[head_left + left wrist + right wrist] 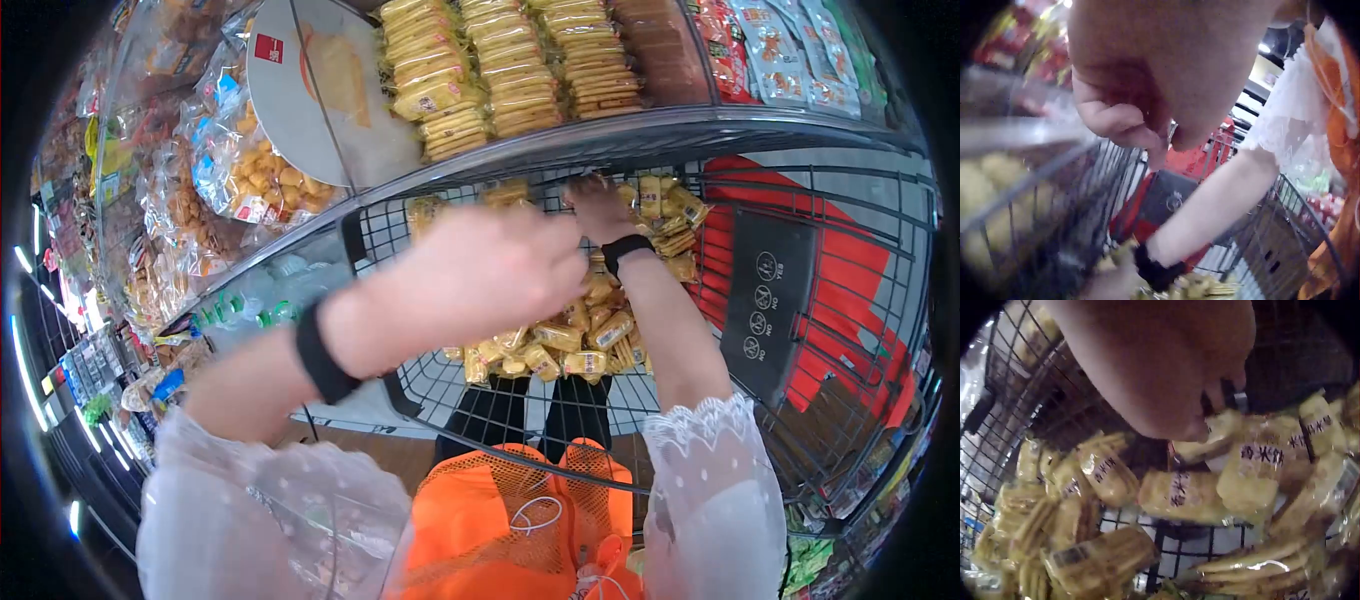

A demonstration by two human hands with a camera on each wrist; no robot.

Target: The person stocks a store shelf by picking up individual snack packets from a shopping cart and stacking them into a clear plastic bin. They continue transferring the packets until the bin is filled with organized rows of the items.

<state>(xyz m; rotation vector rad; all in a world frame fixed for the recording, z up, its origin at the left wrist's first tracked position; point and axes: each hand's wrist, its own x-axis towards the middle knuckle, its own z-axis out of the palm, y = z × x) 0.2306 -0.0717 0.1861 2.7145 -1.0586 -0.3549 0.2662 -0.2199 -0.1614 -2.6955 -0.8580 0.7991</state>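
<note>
Many yellow-wrapped rice cracker packs [565,337] lie heaped in a wire shopping cart [820,290]. My left hand [490,265], blurred, hangs above the heap with loosely bent fingers. In the left wrist view, nothing shows in the curl of its fingers [1110,119]. Down at the far side of the cart, my right hand [600,208] reaches into the packs. The right wrist view puts its thumb and fingertips right at the top of one tilted pack [1210,437]; I cannot tell whether they grip it. Other packs [1250,469] lie close beside it.
A shelf edge [560,140] runs along the cart's far side. Rows of similar packs [510,65] stand on it, with bagged snacks [265,165] to the left and coloured pouches [790,50] to the right. A red panel [850,240] and dark plate sit at the cart's right.
</note>
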